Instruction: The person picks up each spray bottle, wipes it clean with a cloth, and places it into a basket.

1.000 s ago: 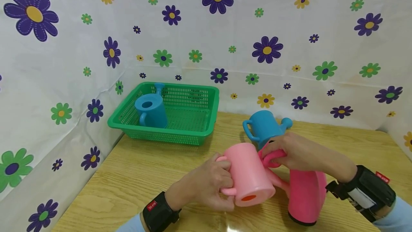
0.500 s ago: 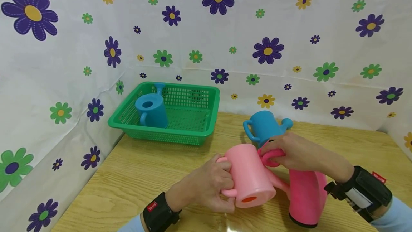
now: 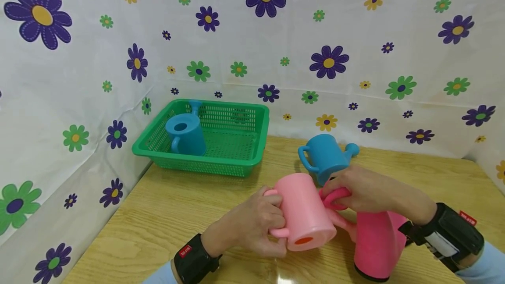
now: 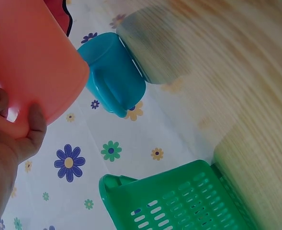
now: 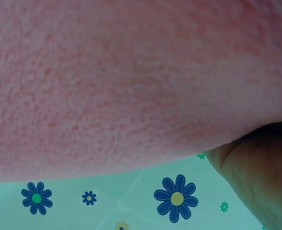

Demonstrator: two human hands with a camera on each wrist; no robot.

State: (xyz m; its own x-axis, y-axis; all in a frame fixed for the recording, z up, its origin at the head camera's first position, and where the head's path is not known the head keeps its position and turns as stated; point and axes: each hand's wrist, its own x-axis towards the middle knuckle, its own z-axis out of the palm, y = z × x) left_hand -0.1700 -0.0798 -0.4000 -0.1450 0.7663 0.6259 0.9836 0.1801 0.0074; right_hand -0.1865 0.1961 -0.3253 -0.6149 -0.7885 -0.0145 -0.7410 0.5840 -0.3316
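My left hand (image 3: pixel 262 222) grips the handle of a light pink watering can (image 3: pixel 305 214), which is tilted with its base toward me and its spout pointing right. The can also fills the upper left of the left wrist view. My right hand (image 3: pixel 359 187) pinches a hot-pink loop on a hot-pink, soft-looking thing (image 3: pixel 376 244) with a black edge at its lower end; I cannot tell its kind. The can's spout tip is hidden where it meets that thing. Close up in the right wrist view, its surface (image 5: pixel 107 96) looks fuzzy.
Behind my right hand a blue watering can (image 3: pixel 325 157) stands on the wooden table (image 3: pixel 158 222). At the back left, a green basket (image 3: pixel 197 168) holds another blue watering can (image 3: pixel 187 137). A flower-printed white sheet (image 3: pixel 292 47) hangs behind and at the left.
The lower part of the hot-pink thing has swung slightly right and down. My right hand has dipped a little. My left hand and the light pink can have hardly moved.
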